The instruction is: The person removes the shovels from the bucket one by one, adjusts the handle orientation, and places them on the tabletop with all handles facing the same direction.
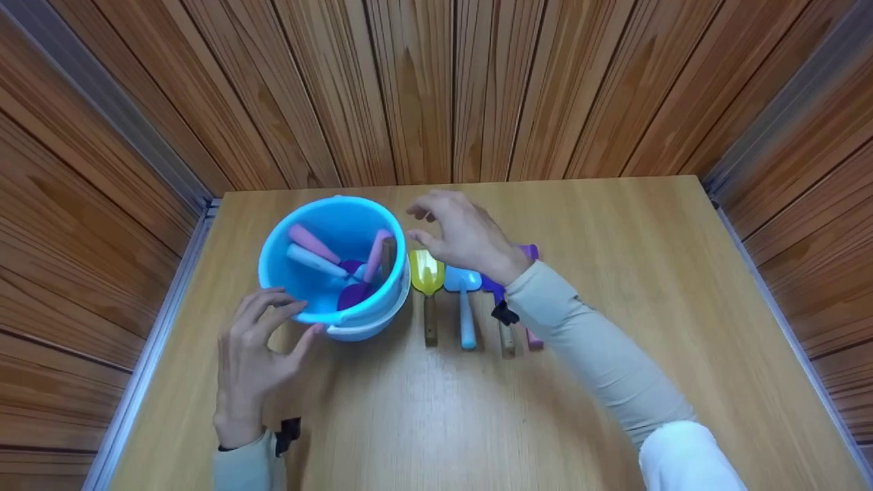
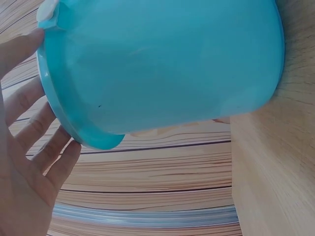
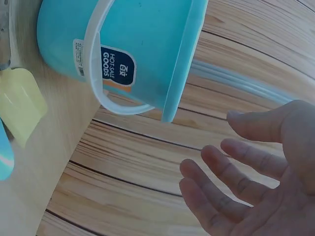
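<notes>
A light blue bucket [image 1: 341, 213] stands upright at the left of the table, with several toy tools leaning inside it. Among them show a pink handle [image 1: 312, 243], a light blue handle [image 1: 315, 261] and a purple piece [image 1: 352, 295]. My left hand [image 1: 256, 348] touches the near-left rim with spread fingertips [image 2: 51, 147], thumb close to the handle's joint. Beyond the bucket's right side, my right hand [image 1: 467, 232] hovers with nothing in it, fingers loosely bent and apart from the rim. The white bucket handle [image 3: 93, 64] hangs down the side.
Right of the bucket lie a yellow shovel [image 1: 427, 273], a blue shovel [image 1: 466, 314] and a purple tool [image 1: 492, 286], side by side. A pink handle end [image 1: 535, 339] shows past the right sleeve, which covers part of the row. Wood-panelled walls [image 1: 423, 95] enclose the table [image 1: 409, 423].
</notes>
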A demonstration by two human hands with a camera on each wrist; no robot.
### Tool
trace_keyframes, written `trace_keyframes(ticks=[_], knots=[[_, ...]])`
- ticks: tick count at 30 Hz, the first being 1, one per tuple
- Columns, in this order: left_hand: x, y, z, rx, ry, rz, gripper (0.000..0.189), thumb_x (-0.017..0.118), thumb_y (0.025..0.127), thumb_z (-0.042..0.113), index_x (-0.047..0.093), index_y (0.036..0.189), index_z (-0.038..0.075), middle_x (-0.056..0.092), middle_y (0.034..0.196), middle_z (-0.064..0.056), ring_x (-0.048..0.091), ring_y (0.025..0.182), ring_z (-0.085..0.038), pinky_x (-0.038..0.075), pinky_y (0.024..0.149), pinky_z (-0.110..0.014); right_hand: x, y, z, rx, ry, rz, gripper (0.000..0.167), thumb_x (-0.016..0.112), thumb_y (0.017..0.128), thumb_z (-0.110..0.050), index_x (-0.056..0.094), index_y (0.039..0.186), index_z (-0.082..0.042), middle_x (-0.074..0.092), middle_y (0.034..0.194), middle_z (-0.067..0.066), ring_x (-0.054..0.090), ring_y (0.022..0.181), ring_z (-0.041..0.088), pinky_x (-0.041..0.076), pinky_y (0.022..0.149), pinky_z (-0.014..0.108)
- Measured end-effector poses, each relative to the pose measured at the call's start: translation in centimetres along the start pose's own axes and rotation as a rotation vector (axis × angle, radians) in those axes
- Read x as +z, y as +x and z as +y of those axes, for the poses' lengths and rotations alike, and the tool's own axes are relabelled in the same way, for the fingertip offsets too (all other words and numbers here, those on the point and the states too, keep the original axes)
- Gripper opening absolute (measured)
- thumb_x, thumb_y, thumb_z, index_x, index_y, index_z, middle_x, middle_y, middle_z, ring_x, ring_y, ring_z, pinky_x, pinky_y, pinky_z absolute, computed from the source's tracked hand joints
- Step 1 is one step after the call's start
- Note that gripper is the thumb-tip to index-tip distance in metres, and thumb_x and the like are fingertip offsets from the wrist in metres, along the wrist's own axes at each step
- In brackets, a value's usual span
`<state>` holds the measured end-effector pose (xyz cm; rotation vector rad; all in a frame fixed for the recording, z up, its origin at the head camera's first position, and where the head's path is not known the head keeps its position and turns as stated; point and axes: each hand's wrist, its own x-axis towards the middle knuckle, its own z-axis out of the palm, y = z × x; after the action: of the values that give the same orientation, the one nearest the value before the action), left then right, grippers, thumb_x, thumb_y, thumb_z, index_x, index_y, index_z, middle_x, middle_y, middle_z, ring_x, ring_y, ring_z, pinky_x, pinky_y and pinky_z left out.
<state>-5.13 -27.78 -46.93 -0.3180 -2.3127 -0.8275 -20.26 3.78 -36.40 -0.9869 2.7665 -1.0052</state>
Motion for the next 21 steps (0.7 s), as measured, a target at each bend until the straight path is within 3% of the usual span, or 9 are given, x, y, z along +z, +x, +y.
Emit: trace_keyframes(ticks=[7,13,21], knots=[[0.3,0.1,0.2,-0.005,0.015,0.005,0.039,0.095,0.077,0.029,0.084,0.111,0.015,0.079,0.119,-0.004,0.07,0.118,-0.027,0.064,0.084,-0.061,1.3,1.7,-1.2,-0.033,0.004,-0.101,0.039,0.075,0.101,-0.021,0.07,0.138,-0.008,0.07,0.131,0.012,0.067,0.12,0.026,0.064,0.095,0.041],[0.3,0.5,0.1,0.002,0.053,-0.022,0.04,0.091,0.081,0.038,0.083,0.113,0.015,0.078,0.119,-0.007,0.069,0.119,-0.025,0.065,0.086,-0.058,2.9,2.7,-1.7,-0.059,-0.002,-0.135,0.038,0.074,0.102,-0.018,0.07,0.138,-0.008,0.068,0.131,0.011,0.066,0.122,0.027,0.063,0.098,0.04],[0.3,0.2,0.1,0.0,0.079,-0.025,0.041,0.089,0.081,0.041,0.082,0.111,0.015,0.078,0.119,-0.003,0.069,0.118,-0.024,0.065,0.086,-0.057,6.0,3.5,-2.2,-0.075,-0.146,-0.196,0.041,0.076,0.1,-0.018,0.068,0.14,-0.011,0.062,0.137,0.008,0.054,0.128,0.023,0.058,0.107,0.041]])
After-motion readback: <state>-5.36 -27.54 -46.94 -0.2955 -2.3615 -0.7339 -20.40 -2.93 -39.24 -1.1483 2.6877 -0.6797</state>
